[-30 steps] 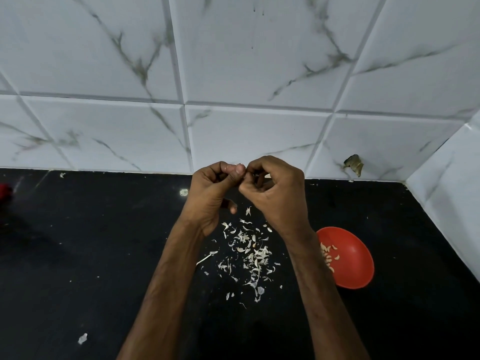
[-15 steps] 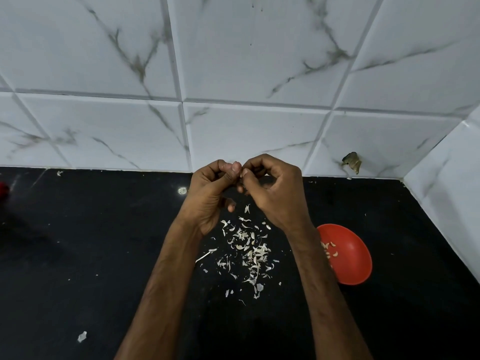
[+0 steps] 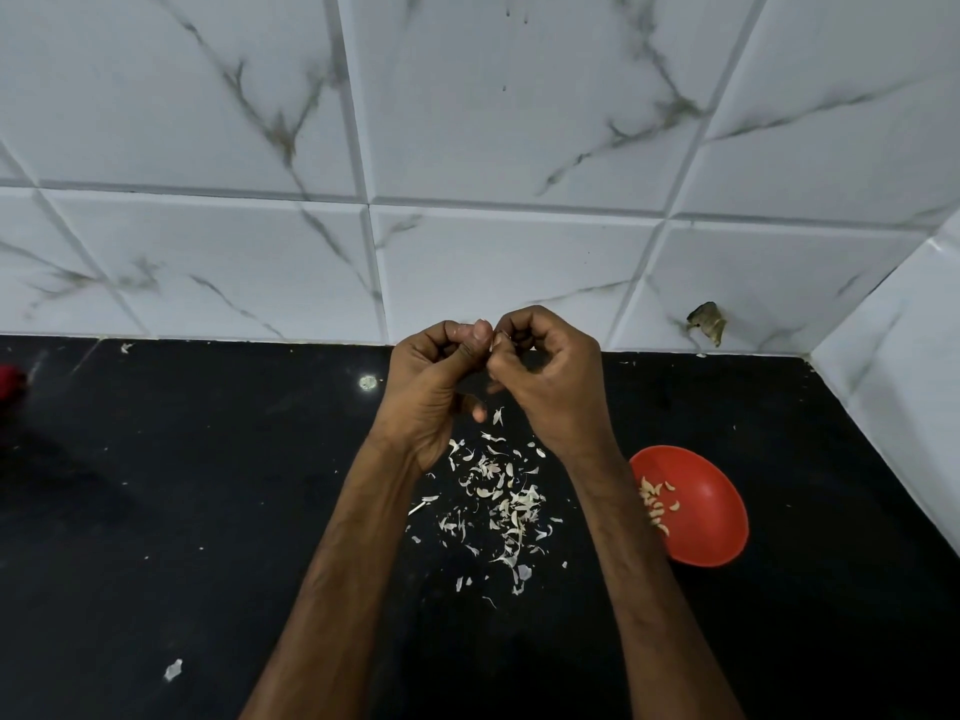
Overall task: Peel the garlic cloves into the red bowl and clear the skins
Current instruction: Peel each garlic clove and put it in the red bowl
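Hands: our left hand (image 3: 431, 392) and right hand (image 3: 553, 392), both curled, pinch one garlic clove (image 3: 490, 346).
Bowl: one red bowl (image 3: 714, 517), four o'clock.
Skins (image 3: 506, 504): one heap, six o'clock.

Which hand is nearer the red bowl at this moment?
Right. The right hand is behind and left of the red bowl, its forearm overlapping the rim; the left hand is farther left, meeting it to pinch a garlic clove.

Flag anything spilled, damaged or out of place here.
Garlic skins lie scattered on the black counter between the forearms, with one stray piece apart at the lower left. A wall tile near the corner is chipped, leaving a dark hole. The red bowl sits upright, holding peeled cloves.
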